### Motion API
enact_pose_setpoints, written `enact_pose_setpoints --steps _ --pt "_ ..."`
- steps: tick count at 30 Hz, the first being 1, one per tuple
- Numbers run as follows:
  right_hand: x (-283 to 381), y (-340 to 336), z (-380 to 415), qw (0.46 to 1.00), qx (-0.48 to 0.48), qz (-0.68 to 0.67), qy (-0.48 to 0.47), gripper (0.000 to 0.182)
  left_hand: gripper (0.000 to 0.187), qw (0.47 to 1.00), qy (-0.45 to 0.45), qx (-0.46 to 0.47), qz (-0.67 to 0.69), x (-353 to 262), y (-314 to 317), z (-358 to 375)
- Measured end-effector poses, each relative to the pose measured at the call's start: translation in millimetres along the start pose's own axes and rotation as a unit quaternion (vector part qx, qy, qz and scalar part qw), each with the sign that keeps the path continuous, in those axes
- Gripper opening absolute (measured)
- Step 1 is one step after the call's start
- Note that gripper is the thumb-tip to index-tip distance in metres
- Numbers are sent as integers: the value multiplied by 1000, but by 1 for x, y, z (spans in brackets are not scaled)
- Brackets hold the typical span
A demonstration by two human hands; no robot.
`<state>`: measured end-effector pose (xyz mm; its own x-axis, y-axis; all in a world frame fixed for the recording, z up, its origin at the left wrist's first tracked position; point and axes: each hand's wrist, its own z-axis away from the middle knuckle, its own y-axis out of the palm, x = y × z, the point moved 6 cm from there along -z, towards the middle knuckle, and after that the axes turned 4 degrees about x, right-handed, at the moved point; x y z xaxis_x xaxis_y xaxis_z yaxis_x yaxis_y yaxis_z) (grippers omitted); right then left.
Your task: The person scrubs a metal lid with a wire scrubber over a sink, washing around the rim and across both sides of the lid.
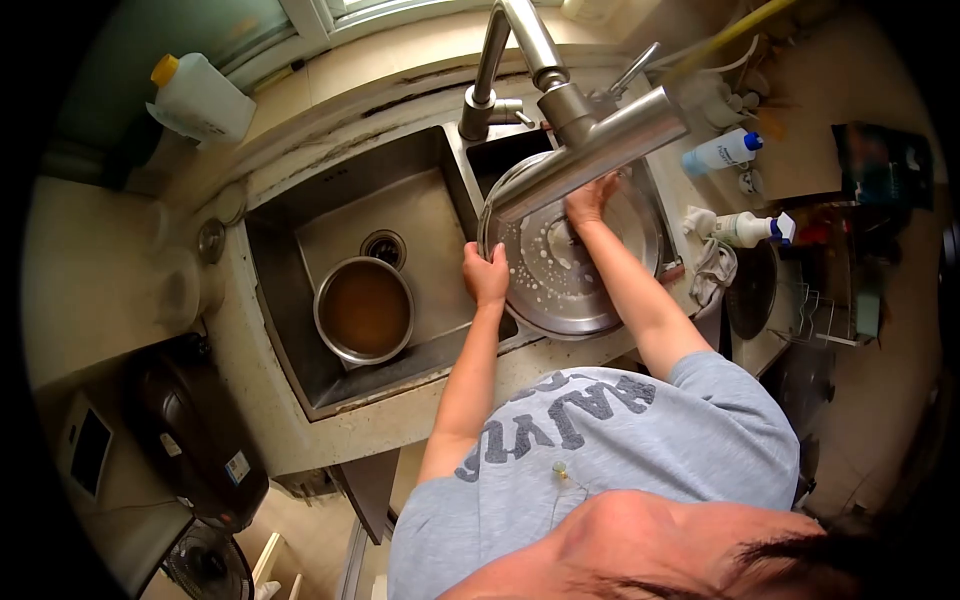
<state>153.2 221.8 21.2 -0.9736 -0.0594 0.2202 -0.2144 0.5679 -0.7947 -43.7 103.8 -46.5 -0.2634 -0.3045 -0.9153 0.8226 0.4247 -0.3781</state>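
Note:
A large, round, shallow metal pan (545, 285) lies over the right sink bowl, with white suds spotted across its inner face. My left hand (486, 273) grips its left rim, thumb on the inner side and fingers round the edge. Against the upper part of the pan's inside rests my right hand (588, 203), its fingers bent together. The faucet head (620, 145) hides part of that hand, so anything under its fingers cannot be made out. In the left sink bowl (420, 220) stands a round metal pot (365, 312) with brownish liquid, beside the drain (383, 248).
The tall faucet (482, 105) arches over the pan. To the right are a blue-capped bottle (722, 152), a white spray bottle (745, 230) and a grey cloth (713, 270). A yellow-capped jug (200, 97) stands by the window; a fan (208, 565) is at lower left.

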Motion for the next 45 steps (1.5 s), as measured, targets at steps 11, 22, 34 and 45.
enact_pose_setpoints --steps 11,22,34,45 --pt "77 21 59 908 299 -212 -205 20 31 999 -7 40 23 -3 1 -1" --pt "78 15 72 953 238 -147 -117 19 36 999 27 19 17 4 5 -4" --pt "-29 -50 -2 972 164 -165 -31 12 56 975 -105 -46 189 52 -8 66" --pt "42 -60 92 922 287 -227 -128 15 39 987 62 115 -97 1 -3 -44"
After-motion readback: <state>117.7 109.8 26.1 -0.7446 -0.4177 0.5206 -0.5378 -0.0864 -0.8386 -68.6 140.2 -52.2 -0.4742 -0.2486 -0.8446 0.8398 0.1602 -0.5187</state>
